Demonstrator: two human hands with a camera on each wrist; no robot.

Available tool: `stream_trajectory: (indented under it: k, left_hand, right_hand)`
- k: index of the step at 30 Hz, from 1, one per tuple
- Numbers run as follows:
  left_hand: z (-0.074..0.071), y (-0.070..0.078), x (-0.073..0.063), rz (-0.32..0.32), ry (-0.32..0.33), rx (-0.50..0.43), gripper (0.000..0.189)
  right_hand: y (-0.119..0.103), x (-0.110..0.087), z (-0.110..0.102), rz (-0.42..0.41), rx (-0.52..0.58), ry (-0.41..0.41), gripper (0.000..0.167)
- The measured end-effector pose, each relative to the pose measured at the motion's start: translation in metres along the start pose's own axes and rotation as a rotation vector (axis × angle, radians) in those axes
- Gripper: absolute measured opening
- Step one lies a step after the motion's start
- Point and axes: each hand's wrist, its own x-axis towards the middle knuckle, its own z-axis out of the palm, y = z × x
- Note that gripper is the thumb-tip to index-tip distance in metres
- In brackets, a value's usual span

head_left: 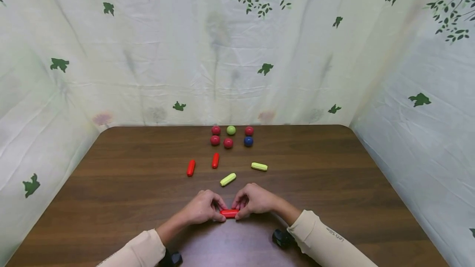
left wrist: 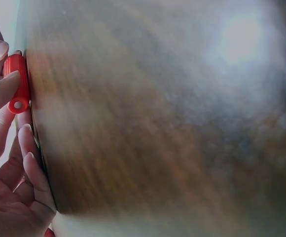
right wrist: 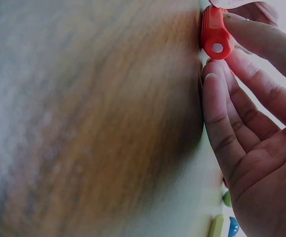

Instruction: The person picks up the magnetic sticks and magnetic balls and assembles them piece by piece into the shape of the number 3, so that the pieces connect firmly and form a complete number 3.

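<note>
A red ribbed cylinder (head_left: 229, 213) lies crosswise on the table near its front, between the two hands. My left hand (head_left: 204, 207) pinches its left end between thumb and fingers. At the other end, my right hand (head_left: 257, 199) pinches it in the same way. Both wrist views show the round end of the cylinder (left wrist: 17, 84) with a pale dot in its middle. Just beyond the hands lies a yellow-green cylinder (head_left: 228, 179), set at a slant.
Farther back lie two more red cylinders (head_left: 191, 168) and a second yellow-green cylinder (head_left: 259, 166). Several balls stand near the table's far edge, among them a green ball (head_left: 231, 130) and a blue ball (head_left: 248, 141). A leaf-patterned cloth (head_left: 222, 73) hangs around the brown table (head_left: 130, 176).
</note>
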Motion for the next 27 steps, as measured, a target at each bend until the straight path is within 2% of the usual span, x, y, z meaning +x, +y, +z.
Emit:
stream_trajectory:
  k: [11,18,24,27]
  left_hand:
    - [-0.001,0.001,0.003,0.004,-0.007,0.017,0.019]
    - [0.000,0.002,0.006,0.002,-0.014,0.036,0.017]
    - [0.000,0.001,0.006,-0.004,-0.005,0.031,0.017]
    - [0.001,0.000,0.005,0.000,-0.012,0.029,0.017]
  right_hand:
    - [0.003,-0.002,-0.007,-0.022,0.026,0.034,0.017]
    - [0.009,-0.008,-0.035,-0.076,-0.051,0.205,0.021]
    - [0.018,-0.006,-0.063,-0.059,-0.134,0.353,0.023]
    - [0.022,-0.003,-0.075,-0.018,-0.137,0.406,0.024]
